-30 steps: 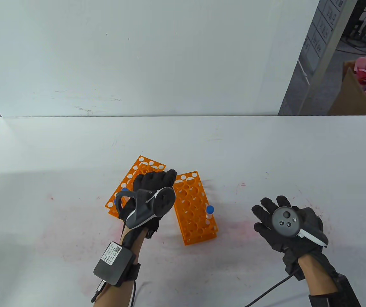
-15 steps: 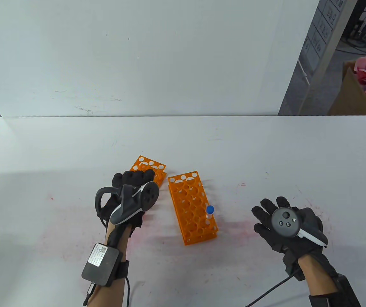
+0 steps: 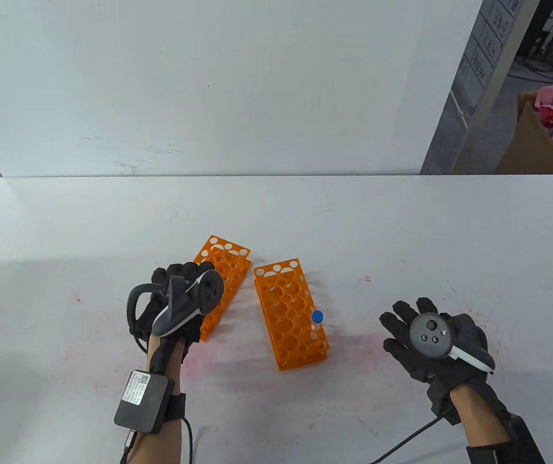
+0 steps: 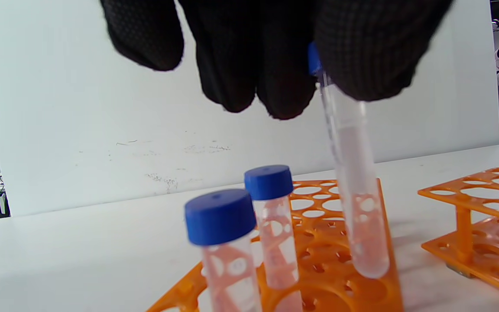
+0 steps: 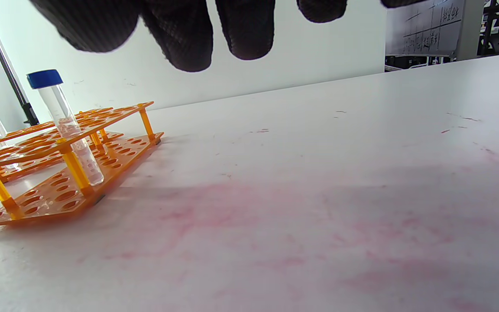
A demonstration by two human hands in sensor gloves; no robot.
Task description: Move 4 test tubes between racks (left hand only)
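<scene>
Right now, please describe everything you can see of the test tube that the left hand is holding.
The held test tube is a clear plastic-looking cylinder with a rounded bottom and a blue cap, mostly hidden by the glove. It looks empty or nearly so. The left hand grips it at the cap end, so it hangs nearly upright, tilted slightly. Its bottom appears just above the left orange rack, though whether it touches cannot be told. Two other capped tubes stand in that rack nearby, apart from it.
</scene>
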